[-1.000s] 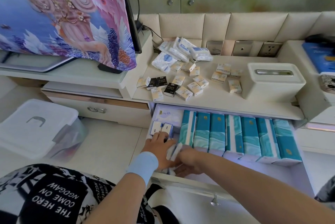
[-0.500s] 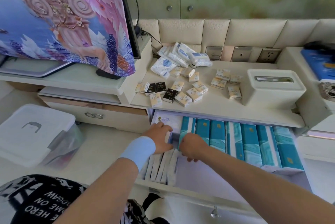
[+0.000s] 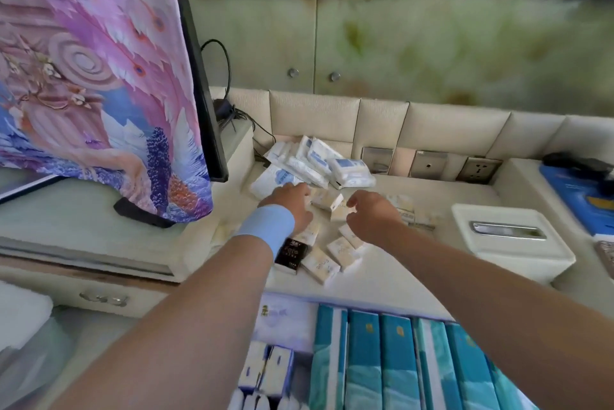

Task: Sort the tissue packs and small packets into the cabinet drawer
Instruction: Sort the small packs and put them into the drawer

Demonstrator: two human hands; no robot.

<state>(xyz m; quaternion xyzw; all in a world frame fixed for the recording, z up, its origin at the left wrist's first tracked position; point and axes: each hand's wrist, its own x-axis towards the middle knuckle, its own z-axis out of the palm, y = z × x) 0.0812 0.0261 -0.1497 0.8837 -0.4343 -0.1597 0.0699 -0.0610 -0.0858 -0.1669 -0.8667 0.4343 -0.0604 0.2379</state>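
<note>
— What are the hands doing now?

— The left hand (image 3: 292,207) and the right hand (image 3: 372,215) are reaching up over the small packets (image 3: 320,265) on the table (image 3: 398,280). A moment ago they were both down in the drawer (image 3: 300,361), tucking little white packs (image 3: 265,366) in.

— Are they holding anything?

— I am not able to tell. The right fingers are bending by one packet, the left fingers are hiding behind the hand, and it is all blurry.

— So what is going on?

— I am thinking that batch is done and they are coming for more. Lots of packets are still lying on the table, and the white tissue packs (image 3: 335,167) are piling up behind them, waiting.
</note>
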